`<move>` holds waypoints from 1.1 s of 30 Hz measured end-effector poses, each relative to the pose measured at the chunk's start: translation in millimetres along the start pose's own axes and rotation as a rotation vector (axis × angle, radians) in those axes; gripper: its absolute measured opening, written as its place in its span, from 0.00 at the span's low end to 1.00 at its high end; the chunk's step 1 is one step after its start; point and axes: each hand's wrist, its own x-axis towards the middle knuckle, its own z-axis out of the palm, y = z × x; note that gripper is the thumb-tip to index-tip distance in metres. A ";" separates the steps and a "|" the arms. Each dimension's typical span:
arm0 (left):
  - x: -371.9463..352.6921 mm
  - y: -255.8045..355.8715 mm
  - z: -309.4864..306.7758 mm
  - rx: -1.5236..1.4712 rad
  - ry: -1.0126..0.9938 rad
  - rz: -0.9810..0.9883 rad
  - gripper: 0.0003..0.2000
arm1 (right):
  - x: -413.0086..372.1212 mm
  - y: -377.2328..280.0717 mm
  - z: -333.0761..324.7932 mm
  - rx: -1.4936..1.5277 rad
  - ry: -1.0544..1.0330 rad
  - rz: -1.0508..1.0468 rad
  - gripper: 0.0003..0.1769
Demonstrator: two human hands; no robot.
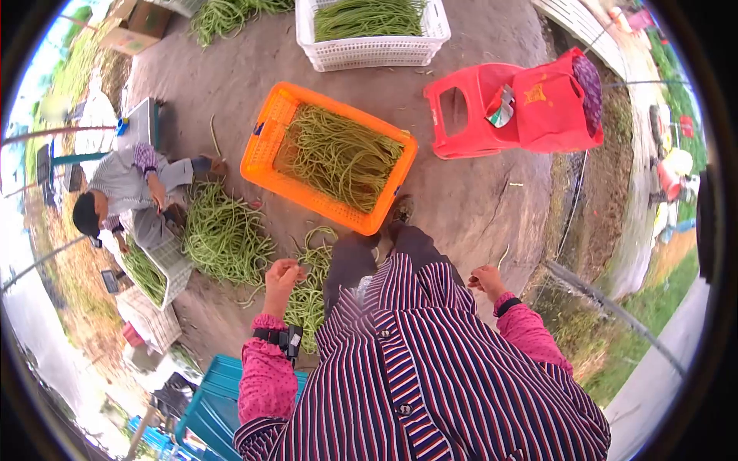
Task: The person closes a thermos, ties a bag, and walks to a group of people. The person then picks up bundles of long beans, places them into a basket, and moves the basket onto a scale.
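Observation:
My left hand (pixel 283 275), its fingers curled together, hangs with no item visible in it. It is above the edge of a small spread of long green beans (pixel 309 296) on the ground. My right hand (pixel 486 280) is off to the other side of my body over bare ground, fingers loosely bent and a little apart, holding nothing that I can see. In front of my feet stands an orange plastic crate (pixel 265 142). Long beans (pixel 338 154), duller and more yellowish, lie inside it. Neither hand touches the crate.
A seated person (pixel 134 184) at left handles beans beside a big bean pile (pixel 223 234) and a white crate (pixel 178 269). A white crate (pixel 369 52) of beans stands ahead. A red stool (pixel 453 84) bears a red bag (pixel 550 107). A teal bin (pixel 211 392) is behind left.

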 end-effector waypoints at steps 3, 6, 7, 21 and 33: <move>16.1 -21.1 2.7 -0.012 -0.007 0.047 0.10 | 0.2 -18.6 8.1 -0.111 -0.017 -0.076 0.09; 29.3 -49.3 -3.7 -0.080 0.042 -0.007 0.10 | 6.1 -51.3 4.6 -0.207 -0.030 -0.169 0.09; 30.9 -59.8 -7.2 -0.138 0.074 -0.060 0.10 | 11.7 -58.9 2.8 -0.203 -0.027 -0.193 0.09; -20.8 -113.7 34.3 -0.629 0.488 -0.394 0.13 | 118.0 -274.4 108.8 -0.596 -0.308 -0.496 0.09; 224.3 -129.9 180.3 -0.586 0.064 -0.429 0.12 | 310.7 -300.3 226.9 -1.111 -0.177 -0.768 0.17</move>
